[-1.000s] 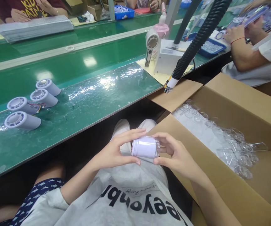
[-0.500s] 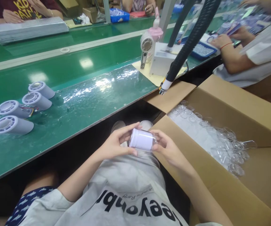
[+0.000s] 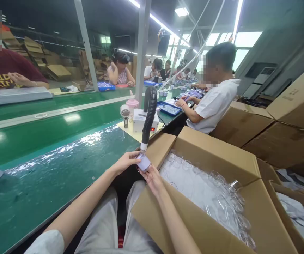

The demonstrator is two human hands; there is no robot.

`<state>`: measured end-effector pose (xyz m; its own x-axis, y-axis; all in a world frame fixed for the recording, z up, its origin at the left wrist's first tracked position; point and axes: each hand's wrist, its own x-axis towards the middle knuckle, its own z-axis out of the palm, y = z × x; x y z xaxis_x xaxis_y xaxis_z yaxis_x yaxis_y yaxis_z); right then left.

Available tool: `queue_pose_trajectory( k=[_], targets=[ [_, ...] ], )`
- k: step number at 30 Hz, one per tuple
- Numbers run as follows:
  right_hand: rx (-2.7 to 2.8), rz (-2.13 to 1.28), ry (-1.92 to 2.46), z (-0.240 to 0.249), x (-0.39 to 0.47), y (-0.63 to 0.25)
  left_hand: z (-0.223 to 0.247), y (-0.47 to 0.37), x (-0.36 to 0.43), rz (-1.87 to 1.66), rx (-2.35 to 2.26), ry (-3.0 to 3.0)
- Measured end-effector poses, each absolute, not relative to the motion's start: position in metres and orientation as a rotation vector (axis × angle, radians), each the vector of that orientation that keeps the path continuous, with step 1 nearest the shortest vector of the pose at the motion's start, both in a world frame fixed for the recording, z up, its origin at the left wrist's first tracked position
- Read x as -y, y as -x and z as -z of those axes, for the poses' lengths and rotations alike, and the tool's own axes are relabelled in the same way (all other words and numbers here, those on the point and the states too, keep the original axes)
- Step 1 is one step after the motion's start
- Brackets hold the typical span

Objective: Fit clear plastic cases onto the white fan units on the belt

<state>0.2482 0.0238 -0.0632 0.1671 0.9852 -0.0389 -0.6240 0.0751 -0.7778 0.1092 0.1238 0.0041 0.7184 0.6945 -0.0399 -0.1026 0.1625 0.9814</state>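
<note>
Gripping a lavender cylinder [image 3: 144, 163] in both hands [image 3: 126, 163] [image 3: 153, 180], black hose [image 3: 149, 121] above, open carton [image 3: 205, 229] alongside

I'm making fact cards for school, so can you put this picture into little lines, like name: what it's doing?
Left hand: holds the lilac cylinder
Right hand: holds the cylinder's lower end
Black hose: tip at the cylinder's upper end; touching, can't tell
Open carton: right of the hands, clear plastic pieces inside
Person in white shirt: sits farther along the table
</note>
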Motion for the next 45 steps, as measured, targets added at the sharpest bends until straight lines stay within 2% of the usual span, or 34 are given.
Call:
queue_pose_trajectory(
  k=[12,17,21,25,45],
  targets=[
    [0.731,-1.374,0.77,0.06,-0.026,-0.248,0.002,-0.081,-0.115,-0.638,-0.609,-1.309],
    [0.941,-1.355,0.798,0.025,0.019,-0.252,-0.014,-0.05,-0.061,-0.622,-0.46,-1.405],
    [1.402,-1.166,0.937,-0.016,0.058,-0.253,-0.032,-0.029,-0.017,-0.674,-0.405,-1.604],
    [1.618,-1.052,1.024,-0.041,0.078,-0.248,-0.044,-0.016,0.005,-0.741,-0.422,-1.87],
    [1.221,-1.597,1.027,-0.045,0.09,-0.239,-0.041,-0.004,0.021,-0.751,-0.399,-2.012]
  ],
)
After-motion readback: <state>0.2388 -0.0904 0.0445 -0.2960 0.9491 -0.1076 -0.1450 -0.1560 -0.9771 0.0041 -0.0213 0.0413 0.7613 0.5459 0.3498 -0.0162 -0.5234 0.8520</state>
